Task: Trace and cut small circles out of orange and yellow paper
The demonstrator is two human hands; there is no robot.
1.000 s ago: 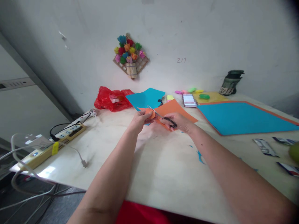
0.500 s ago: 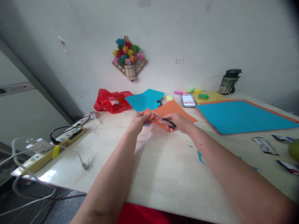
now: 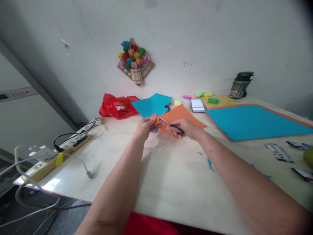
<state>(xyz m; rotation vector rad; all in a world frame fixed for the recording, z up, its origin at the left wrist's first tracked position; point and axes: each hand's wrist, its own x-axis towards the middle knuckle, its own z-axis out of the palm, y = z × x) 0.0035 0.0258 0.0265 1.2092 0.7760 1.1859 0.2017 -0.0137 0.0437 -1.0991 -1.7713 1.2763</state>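
Observation:
My left hand pinches a small piece of orange paper between thumb and fingers. In my right hand are scissors with dark handles, their blades pointing left against the edge of that small piece. Beneath and behind the scissors lies a larger orange sheet on the table. A blue sheet rests just behind my left hand. Thin blue paper scraps are strewn near my right forearm.
A red plastic bag sits at the back left, near a power strip with cables. Large blue sheets over orange ones cover the right side. A green bottle stands by the wall; small packets lie at right.
The scissor blades have closed up and sit slightly lower against the small orange paper. Both hands stay in nearly the same place; the view has shifted very slightly.

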